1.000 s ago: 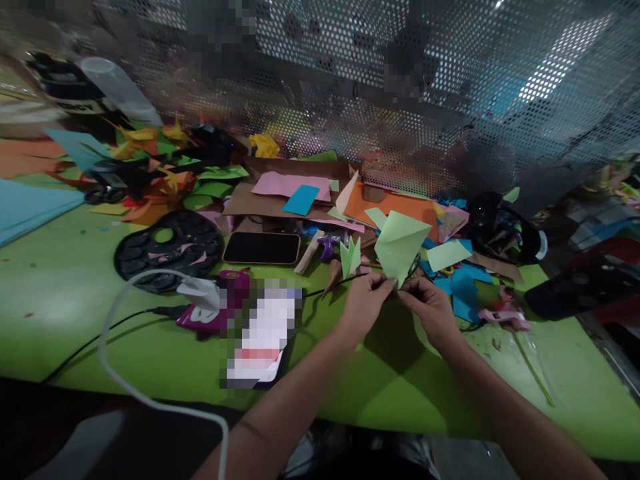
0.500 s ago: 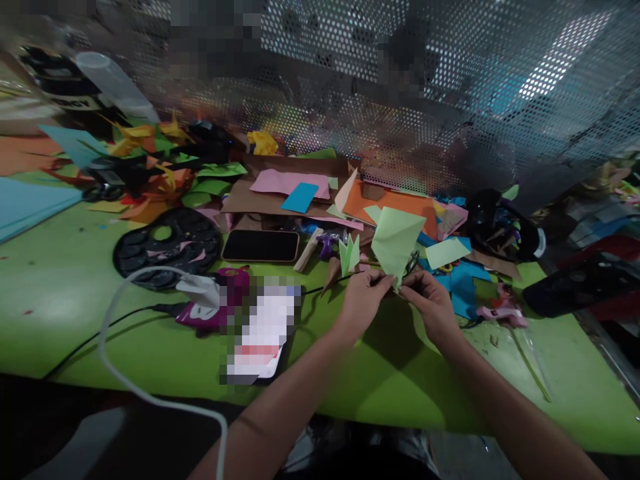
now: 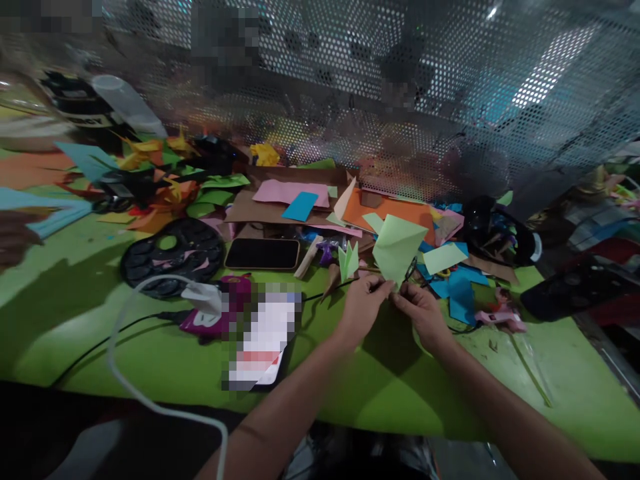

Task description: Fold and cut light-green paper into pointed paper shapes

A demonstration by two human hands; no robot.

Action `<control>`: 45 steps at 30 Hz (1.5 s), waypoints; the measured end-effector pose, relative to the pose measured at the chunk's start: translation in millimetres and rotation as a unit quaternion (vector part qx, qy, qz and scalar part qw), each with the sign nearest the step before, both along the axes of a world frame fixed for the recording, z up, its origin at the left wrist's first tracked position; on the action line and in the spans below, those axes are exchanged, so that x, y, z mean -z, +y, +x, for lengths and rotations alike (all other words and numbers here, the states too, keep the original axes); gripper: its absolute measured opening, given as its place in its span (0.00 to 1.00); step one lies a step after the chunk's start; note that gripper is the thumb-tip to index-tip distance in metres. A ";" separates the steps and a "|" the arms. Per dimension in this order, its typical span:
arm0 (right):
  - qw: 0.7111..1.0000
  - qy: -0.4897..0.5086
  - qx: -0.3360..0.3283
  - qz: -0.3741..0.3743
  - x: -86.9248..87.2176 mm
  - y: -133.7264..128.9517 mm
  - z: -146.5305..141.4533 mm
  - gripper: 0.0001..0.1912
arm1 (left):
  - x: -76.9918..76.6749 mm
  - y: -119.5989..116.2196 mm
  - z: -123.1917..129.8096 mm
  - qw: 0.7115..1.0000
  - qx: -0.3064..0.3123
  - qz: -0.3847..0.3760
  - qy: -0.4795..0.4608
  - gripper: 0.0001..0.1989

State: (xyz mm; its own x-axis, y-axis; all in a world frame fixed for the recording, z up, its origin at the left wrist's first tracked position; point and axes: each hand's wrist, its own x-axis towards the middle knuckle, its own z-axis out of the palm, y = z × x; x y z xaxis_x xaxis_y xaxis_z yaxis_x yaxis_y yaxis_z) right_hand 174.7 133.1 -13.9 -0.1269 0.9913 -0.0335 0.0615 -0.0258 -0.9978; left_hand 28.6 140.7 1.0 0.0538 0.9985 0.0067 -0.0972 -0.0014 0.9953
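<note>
Pale green folded paper [image 3: 400,243] stands upright between my hands, its lower tip pinched in the fingers. My left hand [image 3: 364,303] is closed on the tip from the left. From the right, my right hand [image 3: 423,310] pinches the same tip, its fingertips almost touching the left ones. Dark scissors [image 3: 411,268] show just behind the right fingers; whether that hand also holds them I cannot tell. A smaller pleated green paper piece [image 3: 349,260] stands just left of the held paper.
A phone with a lit screen [image 3: 265,340] lies left of my forearms, beside a purple power strip [image 3: 210,320] with cables. Behind are a dark phone [image 3: 263,254], a black palette [image 3: 173,257] and coloured paper scraps. Another person's hand [image 3: 17,237] is at the far left.
My right hand has come slightly closer to my left at the paper's tip. Another person's hand has appeared at the left edge. The whole view has shifted slightly.
</note>
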 end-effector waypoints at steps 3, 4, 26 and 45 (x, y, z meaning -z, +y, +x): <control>1.000 0.012 0.006 0.004 2.5 -0.5 0.2 0.19 | 0.2 -0.2 -0.3 1.000 0.005 0.005 -0.012 0.13; 1.000 0.017 0.005 0.002 3.6 -1.0 0.0 0.19 | 0.1 -0.1 -0.6 1.000 0.002 0.011 -0.017 0.13; 0.999 0.030 -0.004 -0.038 -7.0 -1.1 2.7 0.20 | -4.8 1.4 -9.1 0.991 -0.015 0.101 0.092 0.15; 0.983 0.137 0.077 -0.095 -33.4 7.5 33.2 0.18 | -0.3 -2.5 -7.4 0.883 0.053 0.194 0.425 0.13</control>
State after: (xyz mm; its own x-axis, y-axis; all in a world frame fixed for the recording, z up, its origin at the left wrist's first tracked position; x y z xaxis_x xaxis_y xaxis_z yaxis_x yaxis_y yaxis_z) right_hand 207.9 140.6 19.5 -0.0051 0.9786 -0.2057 -0.2290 -0.2014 -0.9524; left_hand 21.2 138.2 1.3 0.2972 0.9192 0.2585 0.6646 -0.3935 0.6352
